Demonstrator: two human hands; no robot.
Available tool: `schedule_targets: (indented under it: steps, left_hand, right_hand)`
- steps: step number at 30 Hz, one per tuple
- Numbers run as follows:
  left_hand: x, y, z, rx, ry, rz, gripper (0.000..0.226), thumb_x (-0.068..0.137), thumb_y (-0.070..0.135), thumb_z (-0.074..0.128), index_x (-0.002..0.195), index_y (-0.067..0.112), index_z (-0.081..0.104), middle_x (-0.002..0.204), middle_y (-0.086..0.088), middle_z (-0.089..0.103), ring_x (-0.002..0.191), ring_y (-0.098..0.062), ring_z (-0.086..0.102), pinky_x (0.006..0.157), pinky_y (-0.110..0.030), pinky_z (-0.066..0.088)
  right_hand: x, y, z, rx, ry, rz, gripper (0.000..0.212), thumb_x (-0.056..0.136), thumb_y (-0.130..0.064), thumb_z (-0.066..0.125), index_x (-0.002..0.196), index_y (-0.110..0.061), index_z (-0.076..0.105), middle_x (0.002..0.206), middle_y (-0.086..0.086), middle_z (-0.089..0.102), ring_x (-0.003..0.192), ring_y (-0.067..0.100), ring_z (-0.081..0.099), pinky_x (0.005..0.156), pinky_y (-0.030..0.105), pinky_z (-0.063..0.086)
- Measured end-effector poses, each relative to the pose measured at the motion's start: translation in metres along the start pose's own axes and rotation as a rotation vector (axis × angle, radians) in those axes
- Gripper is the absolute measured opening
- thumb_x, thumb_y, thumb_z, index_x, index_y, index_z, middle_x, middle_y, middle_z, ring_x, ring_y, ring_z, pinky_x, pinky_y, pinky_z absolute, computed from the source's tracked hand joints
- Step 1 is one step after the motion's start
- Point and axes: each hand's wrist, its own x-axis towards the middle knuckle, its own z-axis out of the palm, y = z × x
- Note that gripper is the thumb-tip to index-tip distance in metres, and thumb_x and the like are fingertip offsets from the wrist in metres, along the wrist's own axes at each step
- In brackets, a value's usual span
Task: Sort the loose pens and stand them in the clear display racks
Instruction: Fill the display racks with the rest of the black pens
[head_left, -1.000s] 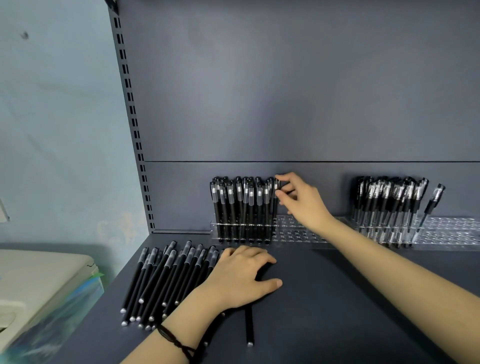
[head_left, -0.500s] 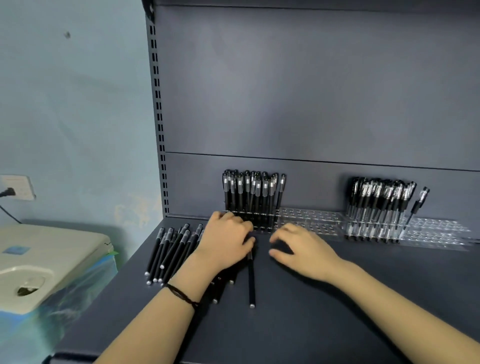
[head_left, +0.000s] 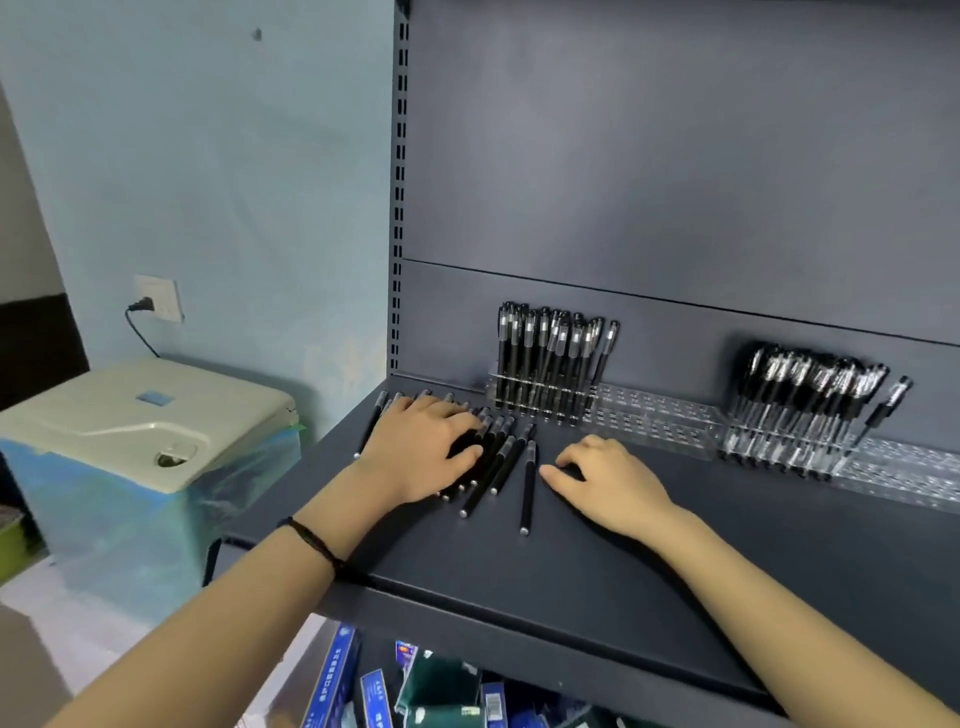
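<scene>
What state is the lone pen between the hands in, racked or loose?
Loose. The lone pen lies flat on the shelf, in front of the clear rack, not standing in it.

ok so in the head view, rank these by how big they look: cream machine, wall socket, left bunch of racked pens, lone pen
1. cream machine
2. left bunch of racked pens
3. wall socket and lone pen: not ranked, since the pen looks longer but far thinner.
</scene>
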Motion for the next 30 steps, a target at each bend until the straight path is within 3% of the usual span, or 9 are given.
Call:
schedule_targets:
  steps: [4,8,10,13,15,20,24,30]
  left_hand:
    - [-0.004,-0.013,0.001,-0.066,-0.024,-0.075,0.04,0.099,0.044,0.04,0.135,0.031,0.05,0.137,0.003,0.056,0.132,-0.022,0.043,0.109,-0.041,0.03]
    - [0.001,-0.023,0.001,-0.177,-0.038,-0.045,0.035,0.099,0.04,0.042,0.127,0.028,0.058,0.124,0.0,0.062,0.122,-0.022,0.049,0.101,-0.039,0.037]
    - [0.005,-0.027,0.003,-0.198,-0.04,-0.022,0.032,0.099,0.039,0.043,0.119,0.026,0.064,0.115,0.0,0.064,0.116,-0.021,0.05,0.096,-0.038,0.039]
    - [0.018,-0.036,0.004,-0.263,-0.01,0.009,0.029,0.098,0.035,0.044,0.105,0.022,0.069,0.103,0.003,0.069,0.104,-0.018,0.057,0.09,-0.036,0.045]
    - [0.031,-0.041,0.003,-0.304,0.004,0.054,0.029,0.098,0.033,0.045,0.1,0.02,0.07,0.098,0.003,0.07,0.097,-0.017,0.06,0.085,-0.034,0.047]
    - [0.052,-0.04,0.01,-0.325,0.035,0.131,0.026,0.095,0.03,0.047,0.101,0.018,0.07,0.099,-0.002,0.065,0.098,-0.021,0.058,0.084,-0.034,0.048]
    - [0.063,-0.03,0.016,-0.323,0.066,0.093,0.024,0.093,0.03,0.049,0.1,0.02,0.069,0.102,-0.003,0.066,0.103,-0.024,0.056,0.084,-0.034,0.044]
    - [0.068,-0.019,0.024,-0.34,0.187,0.072,0.024,0.094,0.029,0.047,0.101,0.021,0.068,0.097,0.001,0.066,0.1,-0.021,0.053,0.081,-0.034,0.043]
  right_hand:
    - [0.001,-0.032,0.002,0.161,0.002,0.073,0.06,0.092,-0.062,0.042,0.097,-0.007,0.067,0.105,0.0,0.051,0.096,0.018,0.056,0.084,0.038,0.05]
    - [0.015,-0.058,0.002,0.168,-0.055,0.165,0.063,0.084,-0.073,0.045,0.066,-0.013,0.046,0.115,0.007,0.05,0.082,0.018,0.053,0.059,0.032,0.041]
    - [0.024,-0.065,0.004,0.113,-0.114,0.211,0.062,0.079,-0.077,0.048,0.064,-0.017,0.04,0.115,0.007,0.05,0.079,0.018,0.051,0.052,0.03,0.035]
    - [0.037,-0.068,0.001,0.075,-0.179,0.258,0.059,0.076,-0.071,0.06,0.062,-0.019,0.034,0.078,-0.003,0.042,0.061,0.014,0.04,0.049,0.028,0.029]
    - [0.046,-0.064,-0.007,0.16,-0.222,0.295,0.053,0.077,-0.059,0.069,0.064,-0.02,0.035,0.065,-0.004,0.038,0.054,0.012,0.036,0.046,0.027,0.029]
    - [0.055,-0.057,-0.024,0.351,-0.289,0.43,0.04,0.077,-0.036,0.079,0.098,-0.013,0.055,0.062,0.0,0.051,0.053,0.012,0.045,0.045,0.022,0.037]
    - [0.059,-0.055,-0.023,0.286,-0.333,0.433,0.035,0.079,-0.031,0.078,0.073,-0.015,0.047,0.057,0.002,0.049,0.05,0.013,0.046,0.045,0.021,0.04]
    - [0.057,-0.05,-0.022,0.286,-0.339,0.377,0.035,0.08,-0.031,0.075,0.068,-0.013,0.049,0.055,0.001,0.049,0.048,0.012,0.046,0.041,0.017,0.04]
